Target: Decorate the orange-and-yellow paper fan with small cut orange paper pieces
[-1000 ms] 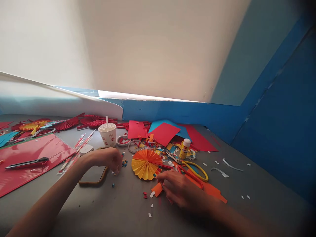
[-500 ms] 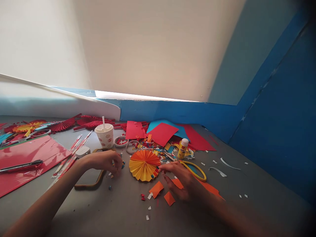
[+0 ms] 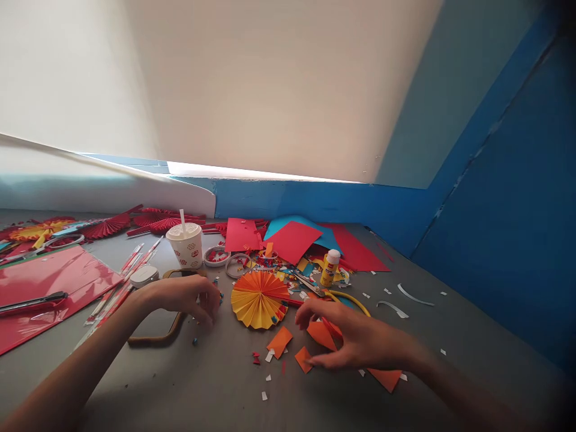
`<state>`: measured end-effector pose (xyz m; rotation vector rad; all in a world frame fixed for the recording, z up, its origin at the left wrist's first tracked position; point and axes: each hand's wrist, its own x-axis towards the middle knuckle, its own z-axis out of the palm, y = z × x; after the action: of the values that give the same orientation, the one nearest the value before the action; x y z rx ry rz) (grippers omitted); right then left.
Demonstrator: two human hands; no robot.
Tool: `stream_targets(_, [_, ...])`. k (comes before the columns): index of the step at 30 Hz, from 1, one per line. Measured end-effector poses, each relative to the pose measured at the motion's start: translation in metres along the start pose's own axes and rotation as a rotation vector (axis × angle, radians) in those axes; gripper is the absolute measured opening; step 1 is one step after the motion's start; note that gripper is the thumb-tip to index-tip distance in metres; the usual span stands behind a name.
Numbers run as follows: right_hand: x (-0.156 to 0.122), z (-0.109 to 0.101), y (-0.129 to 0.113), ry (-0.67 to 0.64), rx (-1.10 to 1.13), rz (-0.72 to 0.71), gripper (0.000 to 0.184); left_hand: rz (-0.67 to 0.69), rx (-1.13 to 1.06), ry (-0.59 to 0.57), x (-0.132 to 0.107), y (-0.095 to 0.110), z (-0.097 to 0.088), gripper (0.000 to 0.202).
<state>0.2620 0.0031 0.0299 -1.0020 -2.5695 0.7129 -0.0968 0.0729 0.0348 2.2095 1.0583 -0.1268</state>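
Observation:
Loosely curled and a little blurred at the tips, my left hand (image 3: 191, 300) hovers beside a phone-like dark slab with a tan edge (image 3: 155, 343), partly covering it. Nothing shows between its fingers. My right hand (image 3: 344, 333) is spread, thumb apart from the fingers, above several orange paper pieces (image 3: 279, 342). A thin red strip or stick (image 3: 294, 303) runs from the fan's edge behind these fingers; I cannot tell what it is. Between the hands lies a round pleated paper fan (image 3: 260, 301), orange above and yellow below, with small red and blue bits at its lower right.
Yellow-handled scissors (image 3: 355, 302) and a yellow glue bottle (image 3: 330, 268) are beyond my right hand. A paper cup with a straw (image 3: 185, 246) stands behind the left. Tape rolls (image 3: 238, 264), coloured sheets (image 3: 292, 241), red folded fans (image 3: 108, 226) and scraps surround them.
My right hand has drawn away from the fan's edge and opened wider, uncovering the red strip. My left hand has barely moved. The whole view has shifted slightly.

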Motion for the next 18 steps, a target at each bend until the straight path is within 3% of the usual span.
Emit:
stream_targets(4, [-0.001,0.012,-0.007,-0.050,-0.033,0.050,0.028,0.032,0.021,0.067,0.005,0.007,0.003,0.025])
stream_targets(10, [0.000,0.015,-0.007,-0.084,-0.026,0.087,0.015,0.113,0.097,0.312,0.025,0.030,0.023,0.036])
stream_targets(14, [0.001,0.014,-0.009,-0.100,0.000,0.081,0.013,0.167,0.173,0.475,0.029,0.048,0.033,0.033])
stream_targets(18, [0.001,0.016,-0.008,-0.097,0.022,0.081,0.014,0.189,0.237,0.565,0.025,0.040,0.026,0.021])
